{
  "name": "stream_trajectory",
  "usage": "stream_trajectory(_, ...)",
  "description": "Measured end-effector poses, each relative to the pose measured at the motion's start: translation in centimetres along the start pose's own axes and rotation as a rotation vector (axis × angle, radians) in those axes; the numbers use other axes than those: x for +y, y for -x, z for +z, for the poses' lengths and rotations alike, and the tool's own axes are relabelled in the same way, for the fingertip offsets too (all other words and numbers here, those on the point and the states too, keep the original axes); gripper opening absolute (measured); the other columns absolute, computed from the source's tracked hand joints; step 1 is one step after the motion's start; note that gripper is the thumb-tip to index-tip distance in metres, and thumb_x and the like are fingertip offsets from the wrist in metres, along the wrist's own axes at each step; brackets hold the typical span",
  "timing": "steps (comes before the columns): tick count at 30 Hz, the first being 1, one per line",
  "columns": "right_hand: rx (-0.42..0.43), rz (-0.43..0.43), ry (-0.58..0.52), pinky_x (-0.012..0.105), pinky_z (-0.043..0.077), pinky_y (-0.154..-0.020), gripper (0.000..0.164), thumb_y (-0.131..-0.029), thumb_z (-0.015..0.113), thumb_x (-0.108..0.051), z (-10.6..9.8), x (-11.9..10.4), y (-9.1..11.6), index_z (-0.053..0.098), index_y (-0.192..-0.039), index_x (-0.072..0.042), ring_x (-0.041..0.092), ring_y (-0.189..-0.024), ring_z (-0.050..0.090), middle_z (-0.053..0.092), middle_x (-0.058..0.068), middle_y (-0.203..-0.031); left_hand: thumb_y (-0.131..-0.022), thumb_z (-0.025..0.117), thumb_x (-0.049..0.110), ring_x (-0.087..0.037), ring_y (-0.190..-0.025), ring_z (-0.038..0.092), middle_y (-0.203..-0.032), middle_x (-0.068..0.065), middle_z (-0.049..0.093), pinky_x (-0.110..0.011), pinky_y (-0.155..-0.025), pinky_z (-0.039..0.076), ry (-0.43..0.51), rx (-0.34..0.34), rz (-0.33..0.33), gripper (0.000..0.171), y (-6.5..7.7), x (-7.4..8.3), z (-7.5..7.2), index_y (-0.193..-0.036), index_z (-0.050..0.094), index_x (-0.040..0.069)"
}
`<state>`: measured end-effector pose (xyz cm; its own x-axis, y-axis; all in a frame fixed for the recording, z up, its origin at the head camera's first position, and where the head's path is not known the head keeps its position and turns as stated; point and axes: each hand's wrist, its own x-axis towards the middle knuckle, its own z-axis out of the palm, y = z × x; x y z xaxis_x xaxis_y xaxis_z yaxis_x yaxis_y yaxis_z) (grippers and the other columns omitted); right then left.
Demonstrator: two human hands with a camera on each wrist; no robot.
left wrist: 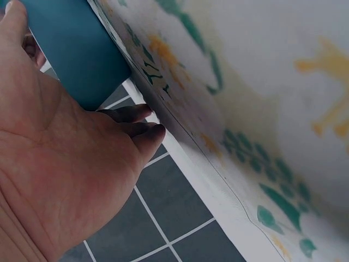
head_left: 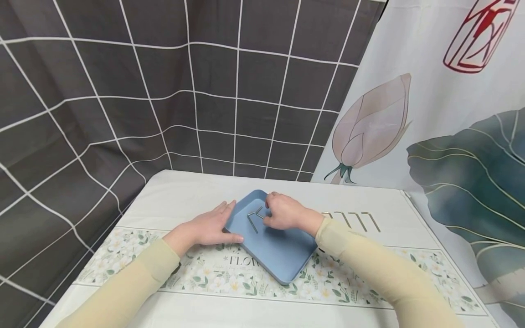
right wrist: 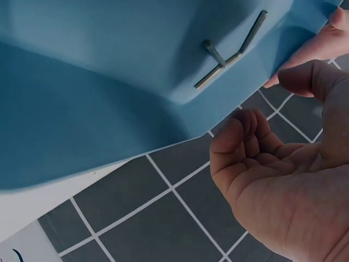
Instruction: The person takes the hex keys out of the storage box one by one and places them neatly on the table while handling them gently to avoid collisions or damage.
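A blue rectangular tray (head_left: 283, 257) lies at an angle on the table. Inside it, toward the far left end, are two metal hex keys: one hex key (head_left: 252, 223) lies whole in view, and another hex key (head_left: 259, 213) runs up to the right hand in the head view. My left hand (head_left: 211, 225) rests at the tray's left corner, fingers extended along the outside and thumb by the near rim. Over the tray's far side is my right hand (head_left: 285, 212). In the right wrist view its fingers (right wrist: 226, 139) are loosely bent, apart from the thumb, with nothing between them.
Several more hex keys (head_left: 361, 221) lie in a row on the table to the right, partly behind the right forearm. A white cloth with a floral band (head_left: 205, 275) covers the table. Dark gridded curtain (head_left: 213, 114) hangs behind it.
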<state>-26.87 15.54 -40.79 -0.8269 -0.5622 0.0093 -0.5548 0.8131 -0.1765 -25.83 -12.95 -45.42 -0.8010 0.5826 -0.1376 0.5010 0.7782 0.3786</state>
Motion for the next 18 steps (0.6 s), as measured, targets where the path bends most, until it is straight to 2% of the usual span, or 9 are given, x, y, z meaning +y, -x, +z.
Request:
stream_trajectory(10, -0.041, 0.005, 0.042, 0.037, 0.062, -0.073, 0.041, -0.093, 0.081, -0.026, 0.4, 0.0, -0.6, 0.071, -0.118, 0.004, 0.019, -0.079, 0.062, 0.066, 0.008, -0.096, -0.095, 0.062, 0.086, -0.042, -0.17, 0.014, -0.183, -0.023, 0.018, -0.061, -0.134, 0.027, 0.005, -0.007, 0.001, 0.131, 0.0, 0.0, 0.0, -0.178, 0.007, 0.001)
stream_trajectory(18, -0.078, -0.019, 0.071, 0.035, 0.061, -0.07, 0.033, -0.093, 0.08, -0.025, 0.4, -0.5, -1.2, 0.071, -0.11, 0.002, 0.018, -0.078, 0.061, 0.063, 0.005, -0.089, -0.096, 0.063, 0.085, -0.041, -0.171, 0.013, -0.183, -0.022, 0.018, -0.06, -0.134, 0.027, 0.007, -0.002, -0.003, 0.13, 0.1, 0.0, 0.0, -0.178, 0.009, 0.0)
